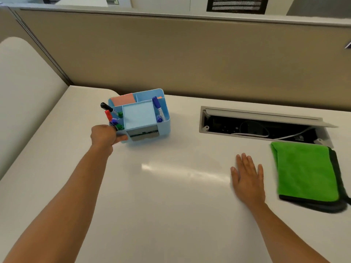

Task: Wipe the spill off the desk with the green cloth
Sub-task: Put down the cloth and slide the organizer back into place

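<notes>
A folded green cloth (305,173) with a dark grey edge lies on the white desk (171,205) at the right. My right hand (247,177) rests flat on the desk just left of the cloth, fingers spread, apart from it. My left hand (106,135) grips the near left corner of a light blue desk organiser (140,115), thumb on its front wall. I cannot make out a spill on the desk; only a bright glare streak shows in the middle.
The organiser holds several markers (157,109), a pink note pad and blue notes. An open cable hatch (262,126) with wires sits behind the cloth. A beige partition wall (190,57) bounds the desk's far edge.
</notes>
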`<action>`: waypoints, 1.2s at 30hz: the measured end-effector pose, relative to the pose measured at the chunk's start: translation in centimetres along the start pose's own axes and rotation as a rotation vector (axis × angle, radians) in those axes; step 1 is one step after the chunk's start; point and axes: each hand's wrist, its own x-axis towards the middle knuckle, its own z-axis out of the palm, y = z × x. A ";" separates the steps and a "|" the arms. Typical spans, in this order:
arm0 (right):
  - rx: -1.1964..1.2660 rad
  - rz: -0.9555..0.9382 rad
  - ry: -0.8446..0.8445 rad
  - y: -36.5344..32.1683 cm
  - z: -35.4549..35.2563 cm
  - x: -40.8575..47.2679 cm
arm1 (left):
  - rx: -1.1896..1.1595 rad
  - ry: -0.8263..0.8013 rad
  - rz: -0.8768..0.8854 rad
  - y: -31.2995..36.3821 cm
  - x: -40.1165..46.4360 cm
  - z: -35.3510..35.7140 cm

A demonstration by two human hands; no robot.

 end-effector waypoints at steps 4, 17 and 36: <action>-0.009 0.004 -0.014 0.2 0.0 0.0 | 0.089 -0.081 0.020 0.0 -1.2 3.9; -0.019 -0.003 0.019 0.3 0.3 0.0 | 0.210 -0.189 0.038 0.0 -3.0 9.5; 0.020 0.028 -0.081 -0.5 -1.7 -1.1 | 0.246 0.046 0.426 -3.9 -8.5 7.2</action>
